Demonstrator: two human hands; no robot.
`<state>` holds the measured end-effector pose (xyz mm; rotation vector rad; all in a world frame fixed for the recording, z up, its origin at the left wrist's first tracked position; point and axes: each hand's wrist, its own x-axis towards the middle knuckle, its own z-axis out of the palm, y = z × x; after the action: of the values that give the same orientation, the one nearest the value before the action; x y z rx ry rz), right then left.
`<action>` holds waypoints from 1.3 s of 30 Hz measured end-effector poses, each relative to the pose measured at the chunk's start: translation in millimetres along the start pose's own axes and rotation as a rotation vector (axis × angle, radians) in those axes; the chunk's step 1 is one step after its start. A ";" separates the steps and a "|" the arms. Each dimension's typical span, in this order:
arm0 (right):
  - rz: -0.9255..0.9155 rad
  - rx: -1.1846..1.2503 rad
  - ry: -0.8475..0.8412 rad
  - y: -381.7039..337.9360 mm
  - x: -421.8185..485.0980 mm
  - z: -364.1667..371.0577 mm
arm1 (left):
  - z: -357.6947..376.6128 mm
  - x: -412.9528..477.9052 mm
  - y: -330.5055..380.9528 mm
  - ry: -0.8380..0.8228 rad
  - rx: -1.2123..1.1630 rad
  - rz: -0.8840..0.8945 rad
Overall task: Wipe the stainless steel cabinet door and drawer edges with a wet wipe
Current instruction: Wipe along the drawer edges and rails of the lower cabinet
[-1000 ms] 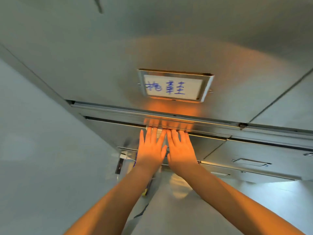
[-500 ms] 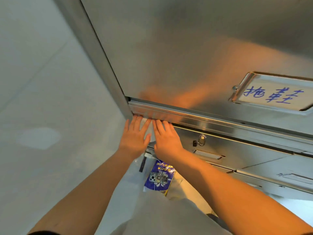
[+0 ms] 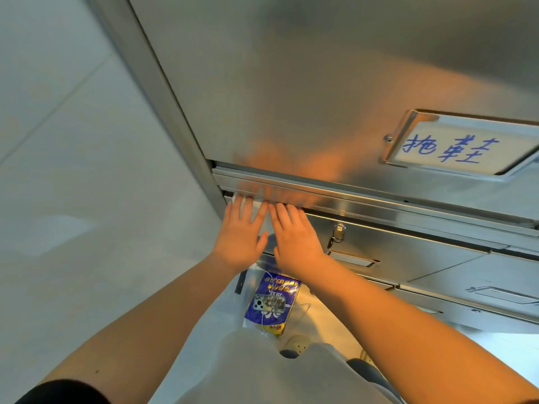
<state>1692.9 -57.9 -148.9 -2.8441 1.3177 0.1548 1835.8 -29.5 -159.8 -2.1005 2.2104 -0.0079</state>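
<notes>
A tall stainless steel cabinet door (image 3: 291, 83) fills the upper view, with a steel rail (image 3: 364, 199) along its bottom edge. My left hand (image 3: 240, 234) and my right hand (image 3: 296, 237) lie side by side with straight fingers, pressing a white wet wipe (image 3: 256, 208) against the underside of that rail at its left end. Only a corner of the wipe shows past my fingertips. Steel drawers (image 3: 423, 252) with recessed handles sit below the rail.
A label holder (image 3: 458, 145) with blue handwriting is fixed on the door at right. A small padlock (image 3: 337, 231) hangs on the top drawer. On the floor lie a blue packet (image 3: 272, 304) with a phone on it. A grey wall (image 3: 73, 170) is at left.
Both hands have slid together along the rail from under the label to the door's left end, with the wipe under them. The view has swung left with them.
</notes>
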 end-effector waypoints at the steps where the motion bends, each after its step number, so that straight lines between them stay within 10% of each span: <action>1: 0.017 -0.014 -0.003 6.2 -7.2 1.1 | -1.4 1.0 10.7 0.002 -0.001 0.017; 21: 0.142 -0.224 -0.201 233.3 -206.5 10.9 | -20.3 36.1 315.4 -0.076 0.011 0.251; 39: 0.068 -0.162 -0.186 157.6 -138.4 6.7 | -12.5 26.2 213.5 -0.047 0.065 0.116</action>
<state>1483.5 -54.4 -137.0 -2.8277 1.4228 0.5360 1620.9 -45.0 -163.3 -1.9173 2.2681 -0.0213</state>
